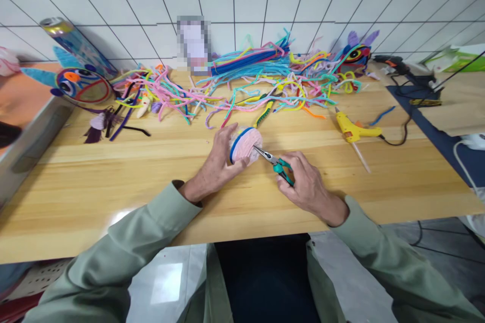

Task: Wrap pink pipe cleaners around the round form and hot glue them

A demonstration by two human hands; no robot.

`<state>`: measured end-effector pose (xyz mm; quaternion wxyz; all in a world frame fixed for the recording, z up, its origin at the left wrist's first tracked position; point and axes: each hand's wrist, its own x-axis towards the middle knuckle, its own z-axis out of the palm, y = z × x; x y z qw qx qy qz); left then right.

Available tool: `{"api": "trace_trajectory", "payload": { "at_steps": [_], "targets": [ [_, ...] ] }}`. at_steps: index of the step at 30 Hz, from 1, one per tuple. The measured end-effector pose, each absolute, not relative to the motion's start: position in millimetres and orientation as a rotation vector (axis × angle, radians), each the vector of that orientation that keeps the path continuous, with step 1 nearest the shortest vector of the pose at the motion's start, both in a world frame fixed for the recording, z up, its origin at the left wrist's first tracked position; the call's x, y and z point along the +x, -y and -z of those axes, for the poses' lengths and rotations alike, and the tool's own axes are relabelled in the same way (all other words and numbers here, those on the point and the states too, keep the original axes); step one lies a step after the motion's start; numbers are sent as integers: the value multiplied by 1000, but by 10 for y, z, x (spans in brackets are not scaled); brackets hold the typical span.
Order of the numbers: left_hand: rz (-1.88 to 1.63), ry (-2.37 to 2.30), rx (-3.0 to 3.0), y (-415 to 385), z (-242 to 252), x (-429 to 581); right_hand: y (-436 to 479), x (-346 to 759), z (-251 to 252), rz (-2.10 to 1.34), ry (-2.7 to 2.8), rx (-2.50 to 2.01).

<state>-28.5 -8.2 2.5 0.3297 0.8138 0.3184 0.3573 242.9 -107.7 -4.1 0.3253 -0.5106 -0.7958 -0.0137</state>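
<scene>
My left hand (217, 164) is closed around a round pink craft piece (242, 145) with a blue band along its edge, holding it tilted above the wooden table. In my right hand (308, 181) are needle-nose pliers (283, 170) with teal and black handles. The tips of the pliers touch the pink face of the piece; whether they pinch a strand there is too small to tell. Just behind the piece lies a tool with green and yellow handles (264, 115), partly covered by pipe cleaners (178, 92).
A yellow glue gun (354, 128) with a cord lies to the right. Bundled blue pipe cleaners (250, 59) rest along the tiled wall. Decorated craft figures (81, 86) stand at both sides, near a tall can (78, 45) on the left. A black glue gun (394, 64) sits back right.
</scene>
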Motion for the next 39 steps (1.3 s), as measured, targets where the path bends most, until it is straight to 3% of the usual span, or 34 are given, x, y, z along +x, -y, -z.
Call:
{"api": "trace_trajectory", "payload": {
  "at_steps": [39],
  "targets": [
    [-891,-833,2188,33,-10,-328,1077,2439,40,31,2094,-1363]
  ]
}}
